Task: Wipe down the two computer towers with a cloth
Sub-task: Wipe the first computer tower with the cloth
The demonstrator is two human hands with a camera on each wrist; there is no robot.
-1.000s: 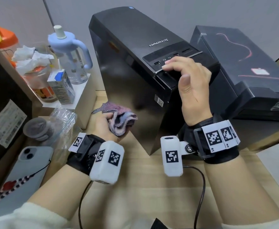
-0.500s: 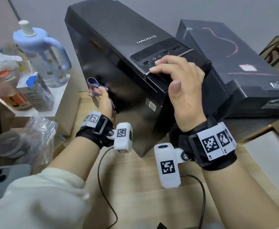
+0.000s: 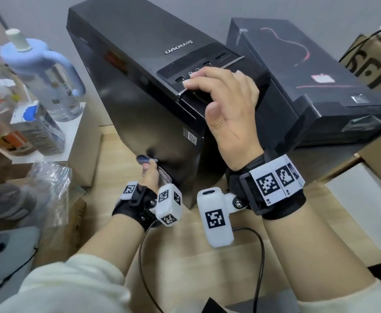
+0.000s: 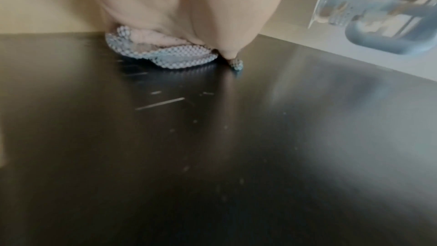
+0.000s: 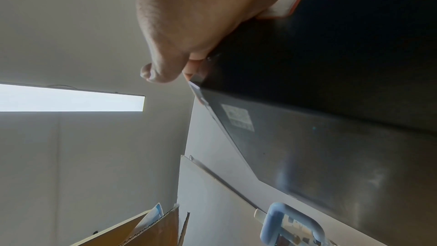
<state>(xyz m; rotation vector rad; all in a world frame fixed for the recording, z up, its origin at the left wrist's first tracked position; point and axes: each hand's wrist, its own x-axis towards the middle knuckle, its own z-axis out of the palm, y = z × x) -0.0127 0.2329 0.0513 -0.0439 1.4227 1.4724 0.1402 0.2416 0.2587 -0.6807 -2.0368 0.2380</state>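
A black Lenovo tower (image 3: 140, 71) stands upright on the wooden desk, and a second black tower (image 3: 298, 71) sits to its right. My left hand (image 3: 150, 175) presses a checked cloth (image 3: 162, 175) against the low front part of the Lenovo tower's left side panel (image 4: 212, 147). In the left wrist view the cloth (image 4: 170, 59) is squashed between my hand (image 4: 184, 6) and the glossy panel. My right hand (image 3: 228, 105) grips the tower's top front edge, fingers curled over the port panel and thumb on the front face. The right wrist view shows that hand (image 5: 189, 25) against the tower (image 5: 331, 137).
On the left, a blue-lidded jug (image 3: 45, 73) and a small carton (image 3: 38, 129) stand on a white box. A plastic bag (image 3: 49, 190) and a phone (image 3: 4, 256) lie nearer me. Cardboard boxes (image 3: 372, 66) sit at the right. Wrist cables trail over the desk (image 3: 196, 279).
My left hand carried the cloth from the desk up onto the tower's left side panel, then wiped it down and forward to the low front corner. My right hand kept its grip.
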